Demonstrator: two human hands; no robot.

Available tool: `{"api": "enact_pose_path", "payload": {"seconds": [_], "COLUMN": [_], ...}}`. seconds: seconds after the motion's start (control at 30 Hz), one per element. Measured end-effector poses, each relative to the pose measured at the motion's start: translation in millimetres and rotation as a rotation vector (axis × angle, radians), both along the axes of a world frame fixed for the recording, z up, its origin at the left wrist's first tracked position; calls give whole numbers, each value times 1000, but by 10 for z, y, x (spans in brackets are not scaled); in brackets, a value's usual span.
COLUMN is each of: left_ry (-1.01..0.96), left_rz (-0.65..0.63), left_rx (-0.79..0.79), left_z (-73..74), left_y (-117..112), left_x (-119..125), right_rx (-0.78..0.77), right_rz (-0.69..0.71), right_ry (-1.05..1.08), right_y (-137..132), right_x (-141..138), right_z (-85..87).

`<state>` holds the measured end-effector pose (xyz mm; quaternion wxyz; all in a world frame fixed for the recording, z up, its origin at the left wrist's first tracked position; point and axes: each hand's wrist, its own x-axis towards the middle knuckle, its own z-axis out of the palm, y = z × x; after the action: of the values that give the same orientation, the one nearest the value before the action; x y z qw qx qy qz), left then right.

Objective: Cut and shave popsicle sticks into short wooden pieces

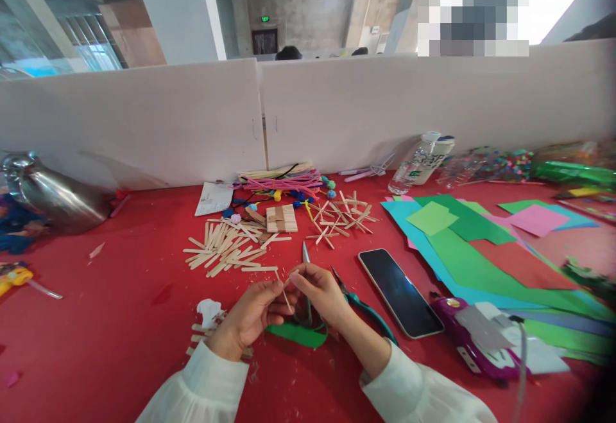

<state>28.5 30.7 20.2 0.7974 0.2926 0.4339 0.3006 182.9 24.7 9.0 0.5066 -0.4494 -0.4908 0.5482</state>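
Observation:
My left hand (pixel 250 317) and my right hand (pixel 320 291) meet over the red table (pixel 120 320), both pinched on one thin wooden stick (pixel 285 293) held between their fingertips. Scissors (pixel 307 262) lie just behind and under my right hand, over a green paper scrap (pixel 296 334). A teal-handled cutter (pixel 363 307) rests to the right of my wrist. A loose pile of flat wooden sticks (pixel 224 253) lies beyond my left hand.
A phone (pixel 399 291) lies right of my hands, then a purple glue gun (pixel 474 343) and coloured paper sheets (pixel 481 256). Stick crosses (pixel 341 217), pipe cleaners (pixel 283 182), a bottle (pixel 416 163) and a metal kettle (pixel 48 195) sit near the white partition (pixel 144 121).

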Motion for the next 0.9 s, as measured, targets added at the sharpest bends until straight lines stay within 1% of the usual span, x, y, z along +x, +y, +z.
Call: {"api": "enact_pose_path", "payload": {"seconds": [0.27, 0.37, 0.47, 0.6, 0.67, 0.77, 0.9], "left_ry": [73, 106, 98, 56, 29, 17, 35], "left_rz": [-57, -33, 37, 193, 249, 275, 289], "left_rx": [111, 154, 177, 185, 199, 200, 194], "left_z": [14, 47, 72, 35, -1, -38, -27], "left_y": [9, 4, 11, 35, 41, 35, 20], "left_x": [-31, -15, -1, 3, 5, 19, 45], "right_rx": [20, 36, 70, 127, 161, 243, 364], "right_rz": [-5, -6, -39, -102, -116, -131, -183], "right_ry": [-30, -50, -95, -211, -272, -425, -685], "right_y": [-3, -5, -12, -47, -70, -93, -100], "right_x": [17, 9, 18, 27, 17, -2, 5], "right_z": [5, 1, -1, 13, 21, 24, 36]}}
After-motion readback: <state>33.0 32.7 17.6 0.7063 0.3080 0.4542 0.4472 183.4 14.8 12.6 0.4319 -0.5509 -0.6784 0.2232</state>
